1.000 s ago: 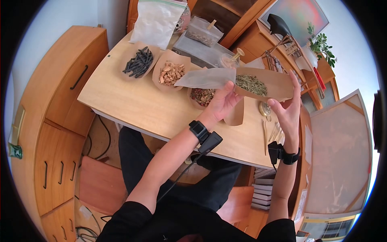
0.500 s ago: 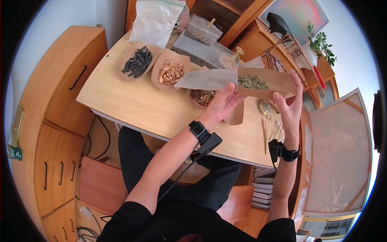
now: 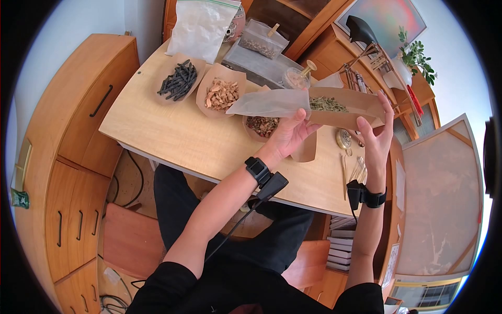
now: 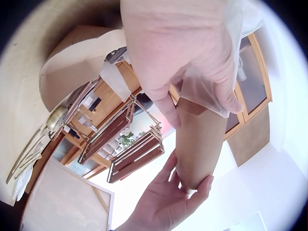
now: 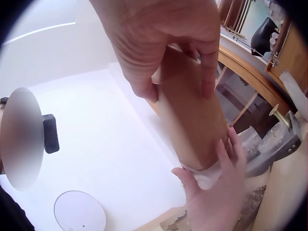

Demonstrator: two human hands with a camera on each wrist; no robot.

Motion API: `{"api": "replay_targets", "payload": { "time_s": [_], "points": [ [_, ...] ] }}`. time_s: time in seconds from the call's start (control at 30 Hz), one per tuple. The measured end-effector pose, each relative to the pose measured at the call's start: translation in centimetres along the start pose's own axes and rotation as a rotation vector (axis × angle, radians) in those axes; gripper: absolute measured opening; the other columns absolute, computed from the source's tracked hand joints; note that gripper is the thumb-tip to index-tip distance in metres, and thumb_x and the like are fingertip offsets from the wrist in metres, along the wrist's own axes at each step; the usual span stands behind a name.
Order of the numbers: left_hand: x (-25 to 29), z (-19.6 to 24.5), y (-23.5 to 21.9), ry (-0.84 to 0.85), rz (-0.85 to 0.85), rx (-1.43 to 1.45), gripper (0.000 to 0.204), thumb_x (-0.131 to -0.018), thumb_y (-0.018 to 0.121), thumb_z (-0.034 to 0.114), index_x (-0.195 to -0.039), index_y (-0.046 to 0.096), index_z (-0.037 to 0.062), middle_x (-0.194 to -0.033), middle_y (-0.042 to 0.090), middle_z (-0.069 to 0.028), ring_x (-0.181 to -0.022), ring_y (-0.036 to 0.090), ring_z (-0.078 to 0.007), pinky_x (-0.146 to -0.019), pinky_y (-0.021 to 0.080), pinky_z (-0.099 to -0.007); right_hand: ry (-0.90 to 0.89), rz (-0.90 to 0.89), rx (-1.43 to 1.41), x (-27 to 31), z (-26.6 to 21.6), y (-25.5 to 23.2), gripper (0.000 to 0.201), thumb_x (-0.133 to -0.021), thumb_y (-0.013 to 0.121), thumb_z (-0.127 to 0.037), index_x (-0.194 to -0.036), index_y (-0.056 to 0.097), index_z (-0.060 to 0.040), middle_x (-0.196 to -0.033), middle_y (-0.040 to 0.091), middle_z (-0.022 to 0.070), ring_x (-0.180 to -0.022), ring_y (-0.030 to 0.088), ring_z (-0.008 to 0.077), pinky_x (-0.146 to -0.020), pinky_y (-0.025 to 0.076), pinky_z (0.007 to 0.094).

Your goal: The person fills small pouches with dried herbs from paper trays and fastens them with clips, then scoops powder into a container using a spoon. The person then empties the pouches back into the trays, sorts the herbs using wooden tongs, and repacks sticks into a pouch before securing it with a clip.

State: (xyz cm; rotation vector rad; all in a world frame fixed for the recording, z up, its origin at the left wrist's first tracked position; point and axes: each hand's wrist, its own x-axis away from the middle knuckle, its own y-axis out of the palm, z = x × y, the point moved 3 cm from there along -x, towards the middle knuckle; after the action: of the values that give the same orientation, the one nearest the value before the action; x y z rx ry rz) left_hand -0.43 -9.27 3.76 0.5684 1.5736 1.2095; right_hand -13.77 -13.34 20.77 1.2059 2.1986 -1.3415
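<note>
In the head view, a folded brown paper tray [image 3: 361,104] is held up over the table with dried green herb [image 3: 327,104] in its left part. My right hand [image 3: 377,137] grips the tray's right end, thumb on the near side and fingers on the far side. A translucent bag [image 3: 269,102] lies around the tray's left end. My left hand [image 3: 287,137] pinches bag and tray together there. From below, the left wrist view shows the tray's underside [image 4: 198,144] between both hands, its end tucked inside the bag mouth [image 4: 199,89].
Paper trays hold black sticks [image 3: 179,81], pale wood chips [image 3: 222,95] and reddish dried bits [image 3: 262,125]. Behind them are a large zip bag [image 3: 201,34], a grey box [image 3: 256,65] and a clear jar [image 3: 295,79]. Slender tools [image 3: 345,178] lie at the table's right.
The herb shows as a smaller patch in the tray. My right thumb and the tray's right end have shifted slightly; my left hand stays in nearly the same place.
</note>
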Motion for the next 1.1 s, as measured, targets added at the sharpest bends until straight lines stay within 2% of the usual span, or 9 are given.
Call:
{"api": "replay_targets", "payload": {
  "time_s": [0.1, 0.17, 0.27, 0.5, 0.83, 1.1],
  "points": [
    [0.0, 0.0, -0.1, 0.015, -0.002, -0.012, 0.086, -0.08, 0.08, 0.029, -0.149, 0.028, 0.0208, -0.128, 0.054, -0.0007, -0.115, 0.058, -0.0153, -0.102, 0.051, -0.0352, 0.007, 0.0, -0.052, 0.0, -0.1, 0.2, 0.069, -0.078, 0.076, -0.02, -0.139, 0.046, -0.006, -0.135, 0.05, 0.012, -0.126, 0.048, 0.0248, -0.107, 0.037, 0.0387],
    [0.1, 0.0, -0.2, 0.026, -0.009, -0.104, 0.074, -0.081, 0.076, 0.038, -0.141, 0.041, 0.0112, -0.136, 0.053, -0.0054, -0.125, 0.052, -0.0193, -0.107, 0.045, -0.0375, -0.005, -0.007, -0.055, -0.3, -0.2, 0.2, 0.069, -0.078, 0.075, -0.018, -0.139, 0.046, -0.0061, -0.135, 0.05, 0.0117, -0.126, 0.048, 0.0244, -0.106, 0.038, 0.0384],
    [0.0, 0.1, -0.3, 0.008, -0.035, -0.105, 0.069, -0.081, 0.076, 0.039, -0.136, 0.046, 0.0091, -0.133, 0.056, -0.0055, -0.124, 0.053, -0.0196, -0.107, 0.045, -0.0378, -0.013, -0.018, -0.075, -0.6, -0.4, 0.3, 0.068, -0.078, 0.075, -0.015, -0.139, 0.045, -0.0063, -0.133, 0.051, 0.0111, -0.124, 0.049, 0.0235, -0.106, 0.039, 0.0376],
    [0.0, 0.0, -0.3, 0.006, -0.045, -0.103, 0.071, -0.08, 0.076, 0.041, -0.135, 0.046, 0.0096, -0.134, 0.056, -0.0056, -0.125, 0.052, -0.0198, -0.108, 0.043, -0.0394, -0.008, -0.049, -0.188, -1.0, -0.5, 0.6, 0.069, -0.078, 0.075, -0.012, -0.139, 0.045, -0.0066, -0.131, 0.052, 0.0102, -0.122, 0.052, 0.0224, -0.104, 0.042, 0.037],
    [0.2, 0.0, -0.2, -0.008, -0.053, -0.1, 0.072, -0.078, 0.078, 0.043, -0.136, 0.047, 0.0123, -0.135, 0.055, -0.0032, -0.127, 0.049, -0.0187, -0.111, 0.039, -0.0418, -0.03, -0.065, -0.136, -1.4, -0.4, 0.5, 0.07, -0.076, 0.077, -0.015, -0.138, 0.047, -0.0072, -0.131, 0.052, 0.0094, -0.121, 0.052, 0.0218, -0.104, 0.042, 0.0363],
    [0.2, 0.0, -0.2, -0.007, -0.047, -0.089, 0.069, -0.077, 0.078, 0.043, -0.133, 0.049, 0.0138, -0.134, 0.056, -0.0018, -0.127, 0.049, -0.0179, -0.112, 0.037, -0.0427, -0.045, -0.147, -0.267, -1.3, -0.6, 0.8, 0.075, -0.077, 0.076, -0.007, -0.142, 0.04, -0.008, -0.132, 0.049, 0.0105, -0.121, 0.052, 0.0219, -0.101, 0.046, 0.0359]
  ]
}}
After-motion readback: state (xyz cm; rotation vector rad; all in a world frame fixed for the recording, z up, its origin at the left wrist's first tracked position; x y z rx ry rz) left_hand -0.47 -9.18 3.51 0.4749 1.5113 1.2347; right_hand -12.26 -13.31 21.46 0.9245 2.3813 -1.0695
